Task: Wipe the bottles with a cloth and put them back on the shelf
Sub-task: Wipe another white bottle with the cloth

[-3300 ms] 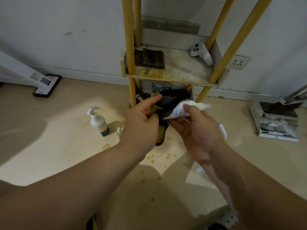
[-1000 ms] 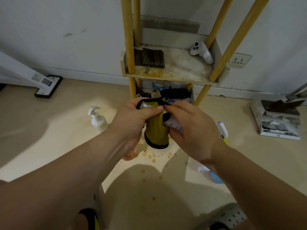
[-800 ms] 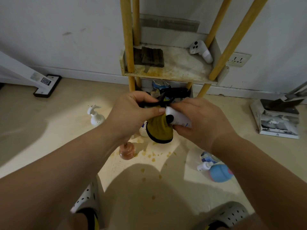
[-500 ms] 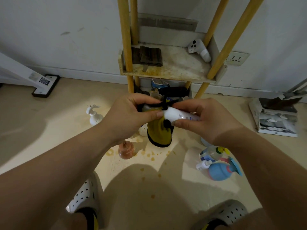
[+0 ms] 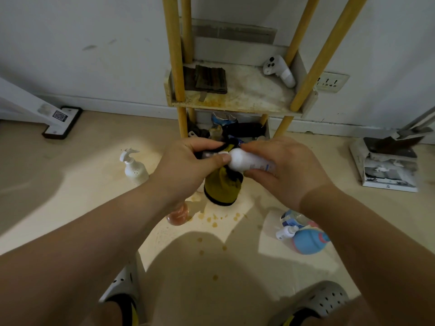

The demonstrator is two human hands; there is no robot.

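Above the stained floor [image 5: 82, 182], mid-frame, the right grip [image 5: 287, 171] clasps the white bottle [image 5: 249, 162] steady; the left grip [image 5: 188, 169] pinches the cloth [image 5: 222, 189] onto its end for wiping.

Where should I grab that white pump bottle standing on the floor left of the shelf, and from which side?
Probably the narrow neck just below the pump head of the white pump bottle, coming down from above on its right: it stands upright, the body widens toward the base, and the spout points left.
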